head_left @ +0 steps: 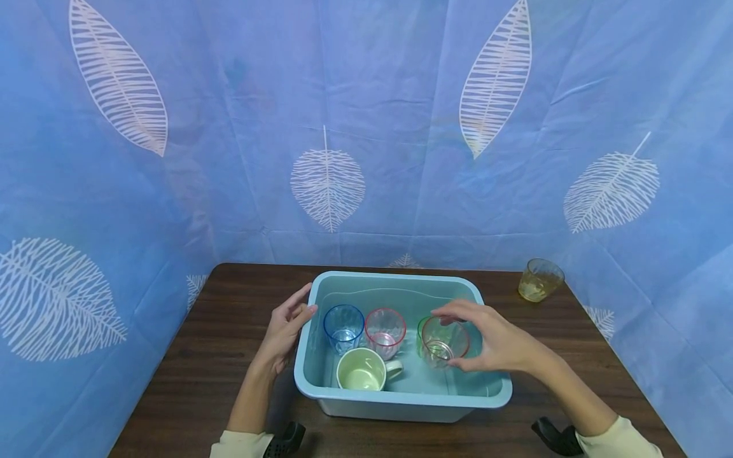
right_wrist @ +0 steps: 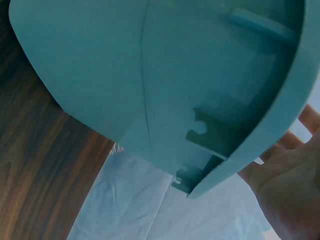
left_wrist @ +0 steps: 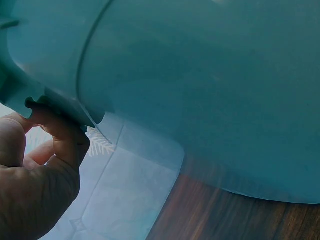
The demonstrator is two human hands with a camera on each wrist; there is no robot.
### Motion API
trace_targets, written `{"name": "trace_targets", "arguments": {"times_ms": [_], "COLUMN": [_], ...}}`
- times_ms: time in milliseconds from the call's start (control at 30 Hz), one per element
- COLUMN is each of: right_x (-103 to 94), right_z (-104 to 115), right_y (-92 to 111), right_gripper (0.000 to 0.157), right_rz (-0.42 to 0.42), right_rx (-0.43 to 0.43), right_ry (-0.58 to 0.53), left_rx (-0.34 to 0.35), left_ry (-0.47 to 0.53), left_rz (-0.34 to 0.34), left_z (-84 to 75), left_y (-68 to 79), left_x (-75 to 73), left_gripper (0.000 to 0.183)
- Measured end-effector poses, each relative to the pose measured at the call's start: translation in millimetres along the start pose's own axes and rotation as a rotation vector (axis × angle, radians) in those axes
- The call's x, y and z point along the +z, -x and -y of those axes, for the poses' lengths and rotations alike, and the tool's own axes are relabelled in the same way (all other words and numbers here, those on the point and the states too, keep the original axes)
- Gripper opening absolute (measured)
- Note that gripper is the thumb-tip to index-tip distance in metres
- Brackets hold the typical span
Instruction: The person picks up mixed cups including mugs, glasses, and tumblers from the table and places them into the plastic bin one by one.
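My left hand grips the left rim of a light blue plastic tub, thumb on top. In the left wrist view its fingers curl beneath the rim. My right hand holds a clear glass with a reddish rim inside the tub's right part, thumb in front and fingers behind. Partly hidden behind it stands a green-rimmed glass. At the tub's left are a blue-rimmed glass, a pink-rimmed glass and a pale green mug. The right wrist view shows mostly the tub's outer wall.
An amber glass stands apart at the back right of the dark wooden table. Behind the table hangs a blue cloth with white leaf prints.
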State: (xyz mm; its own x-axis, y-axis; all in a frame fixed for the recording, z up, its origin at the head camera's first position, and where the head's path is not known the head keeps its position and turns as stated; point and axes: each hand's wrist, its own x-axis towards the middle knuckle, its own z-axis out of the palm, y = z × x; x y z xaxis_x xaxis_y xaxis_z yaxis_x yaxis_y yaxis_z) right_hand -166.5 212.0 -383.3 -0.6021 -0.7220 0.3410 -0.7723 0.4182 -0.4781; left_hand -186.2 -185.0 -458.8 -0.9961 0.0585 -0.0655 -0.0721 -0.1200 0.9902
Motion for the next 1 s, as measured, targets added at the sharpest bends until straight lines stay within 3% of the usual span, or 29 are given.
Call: {"name": "trace_targets", "arguments": {"times_ms": [267, 500, 700, 1000], "right_x": [4.8, 5.1, 7.1, 14.8], "right_z": [0, 3, 4, 4], "right_y": [-8, -13, -17, -23], "right_gripper": [0.072, 0.077, 0.076, 0.074], "right_rz": [0.048, 0.069, 0.144, 0.220], "right_rx": [0.025, 0.107, 0.170, 0.227], "right_ry": [-0.049, -0.215, -0.369, -0.392], "left_rx": [0.010, -0.003, 0.000, 0.001], "left_ry": [-0.009, 0.002, 0.006, 0.011], "left_rz": [0.006, -0.002, 0.012, 0.006], "left_z": [-0.5, -1.8, -3.3, -5.5], "left_y": [-2.2, -4.3, -3.5, -4.0], "left_x": [-1.9, -2.3, -3.0, -0.9], "left_gripper": [0.056, 0.055, 0.057, 0.056]}}
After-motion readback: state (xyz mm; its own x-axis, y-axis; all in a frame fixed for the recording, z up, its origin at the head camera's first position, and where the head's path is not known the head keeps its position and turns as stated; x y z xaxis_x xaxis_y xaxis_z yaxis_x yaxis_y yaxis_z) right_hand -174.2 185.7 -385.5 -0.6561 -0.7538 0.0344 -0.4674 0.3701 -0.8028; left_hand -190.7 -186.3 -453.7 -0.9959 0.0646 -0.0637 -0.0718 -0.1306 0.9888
